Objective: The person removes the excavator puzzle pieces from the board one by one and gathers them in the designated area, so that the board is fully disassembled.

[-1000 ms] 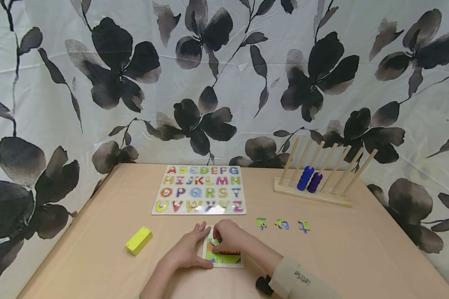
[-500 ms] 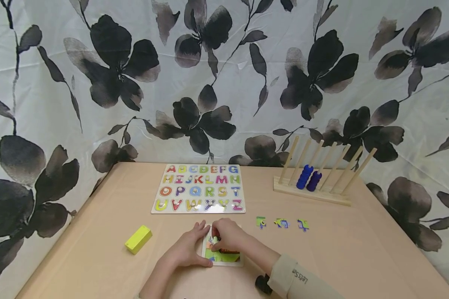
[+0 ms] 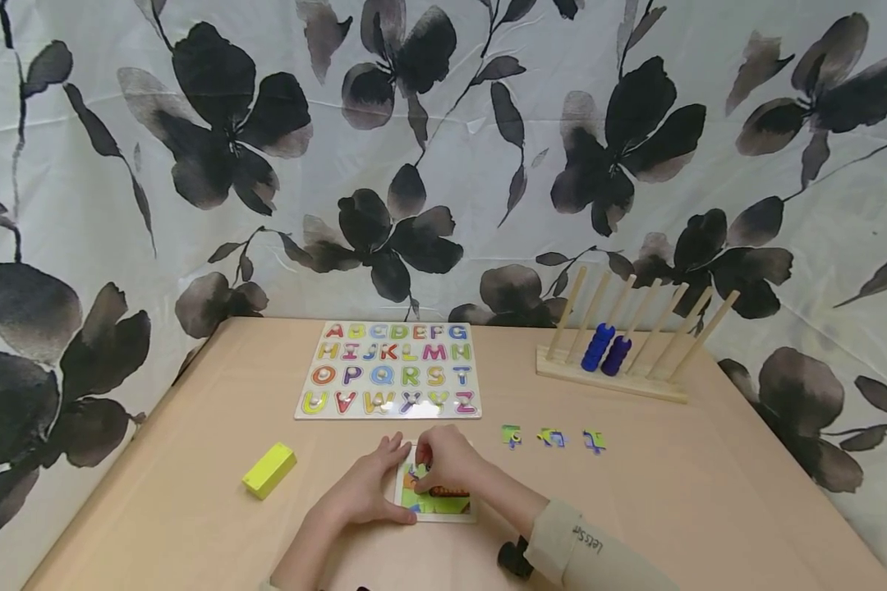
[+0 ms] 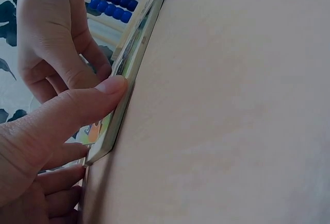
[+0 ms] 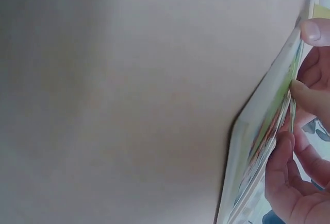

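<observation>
A small picture puzzle in a pale frame (image 3: 447,507) lies on the table, its green ground and a brown-red shape partly showing. My left hand (image 3: 369,486) rests along its left side, thumb (image 4: 112,86) on the near edge and fairly straight fingers against the side. Over the upper part of the puzzle, my right hand (image 3: 451,460) pinches a thin green puzzle piece (image 5: 292,113) between thumb and finger. That piece's face is mostly hidden. Three loose puzzle pieces lie in a row to the right: one (image 3: 512,436), another (image 3: 551,437), and a third (image 3: 595,442).
An alphabet board (image 3: 388,369) lies behind the hands. To the left is a yellow block (image 3: 269,470). A wooden peg rack (image 3: 609,379) with blue and purple beads stands back right. Near the right sleeve sits a black object (image 3: 514,560). A floral cloth (image 3: 414,164) hangs behind the table.
The head view has shifted slightly. My right hand still holds the piece over the puzzle, with only small finger movement; my left hand stays at the frame's side.
</observation>
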Action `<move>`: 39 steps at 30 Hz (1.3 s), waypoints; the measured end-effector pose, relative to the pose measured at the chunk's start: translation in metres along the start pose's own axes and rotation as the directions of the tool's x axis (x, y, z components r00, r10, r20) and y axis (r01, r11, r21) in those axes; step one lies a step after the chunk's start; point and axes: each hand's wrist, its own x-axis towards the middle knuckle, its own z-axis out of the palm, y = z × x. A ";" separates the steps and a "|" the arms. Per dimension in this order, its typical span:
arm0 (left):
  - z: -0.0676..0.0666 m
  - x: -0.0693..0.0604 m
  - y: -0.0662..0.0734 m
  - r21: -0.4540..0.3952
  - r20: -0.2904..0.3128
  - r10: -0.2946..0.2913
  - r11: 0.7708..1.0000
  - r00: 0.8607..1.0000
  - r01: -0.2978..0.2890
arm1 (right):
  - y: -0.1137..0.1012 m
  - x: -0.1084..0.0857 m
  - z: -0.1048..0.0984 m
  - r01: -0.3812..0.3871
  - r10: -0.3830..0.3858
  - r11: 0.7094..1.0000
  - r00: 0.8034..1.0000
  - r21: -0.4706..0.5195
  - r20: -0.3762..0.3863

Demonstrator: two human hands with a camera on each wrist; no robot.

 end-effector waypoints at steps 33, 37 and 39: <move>0.006 0.006 0.002 0.013 -0.020 0.016 1.000 1.000 -0.016 | 0.037 -0.053 -0.047 0.029 -0.009 0.982 0.994 0.184 -0.109; 0.005 0.005 0.003 0.014 -0.021 0.019 1.000 1.000 -0.019 | 0.043 -0.061 -0.054 0.010 0.014 0.984 0.991 0.177 -0.134; 0.005 0.005 0.003 0.012 -0.021 0.017 1.000 1.000 -0.017 | 0.046 -0.064 -0.057 0.000 0.025 0.985 0.989 0.175 -0.144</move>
